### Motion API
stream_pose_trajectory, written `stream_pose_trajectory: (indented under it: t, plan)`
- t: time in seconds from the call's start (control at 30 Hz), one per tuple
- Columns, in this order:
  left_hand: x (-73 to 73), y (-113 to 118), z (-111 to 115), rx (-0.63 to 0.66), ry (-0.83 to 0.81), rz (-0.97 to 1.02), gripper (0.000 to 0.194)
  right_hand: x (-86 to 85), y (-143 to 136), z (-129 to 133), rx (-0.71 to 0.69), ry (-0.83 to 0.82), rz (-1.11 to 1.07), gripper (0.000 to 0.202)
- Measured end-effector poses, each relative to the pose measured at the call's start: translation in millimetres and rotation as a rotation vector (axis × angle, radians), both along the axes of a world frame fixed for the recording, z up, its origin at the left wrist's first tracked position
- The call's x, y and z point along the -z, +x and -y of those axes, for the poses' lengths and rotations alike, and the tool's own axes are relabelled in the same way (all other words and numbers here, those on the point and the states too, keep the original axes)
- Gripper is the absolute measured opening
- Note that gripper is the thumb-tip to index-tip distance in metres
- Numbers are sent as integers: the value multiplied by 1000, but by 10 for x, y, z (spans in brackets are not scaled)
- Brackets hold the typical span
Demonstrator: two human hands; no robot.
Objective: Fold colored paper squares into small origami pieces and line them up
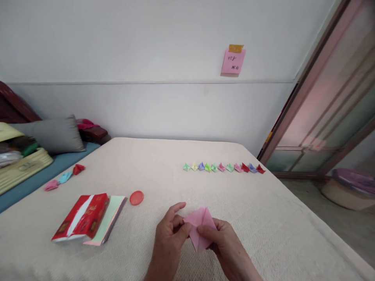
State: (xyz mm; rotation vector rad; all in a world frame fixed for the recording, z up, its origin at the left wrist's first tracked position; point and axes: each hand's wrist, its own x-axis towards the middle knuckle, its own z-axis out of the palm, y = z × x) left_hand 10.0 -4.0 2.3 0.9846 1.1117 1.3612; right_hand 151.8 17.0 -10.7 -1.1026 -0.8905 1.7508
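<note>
Between both hands, just above the cloth-covered table, is a piece of pink origami paper (202,216) with creases and a pointed top. My left hand (171,236) pinches its left corner between thumb and fingers, with the index finger raised away from it. On the other side, my right hand (221,240) grips the paper, thumb pressed flat on the front face and fingers behind. The fingers behind the paper are mostly hidden.
Along the far right of the table (140,156) stands a row of small folded paper boats (214,167). At left lie a red tissue pack (83,216), stacked coloured paper (109,218), a red round lid (136,198) and several folded paper pieces (65,177). A wall borders the far edge.
</note>
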Motion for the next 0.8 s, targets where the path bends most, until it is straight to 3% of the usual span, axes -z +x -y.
stream_pose_trajectory:
  t: [0.23,0.5,0.57,0.7,0.8]
  plan:
    - [-39,0,3,-32,5,-77,41,-68,-68,55,51,-1,-8,15]
    - [-90,9,5,-72,-27,24,34,-61,-73,73,0,72,-17,9]
    - [-74,2,-16,-38,-49,49,33,-59,-69,70,19,72,-7,9]
    - [-14,11,-36,153,-104,86,23,-109,-99,86,72,88,60,9]
    - [23,37,-10,166,-148,186,23,-162,-136,107,67,111,99,11]
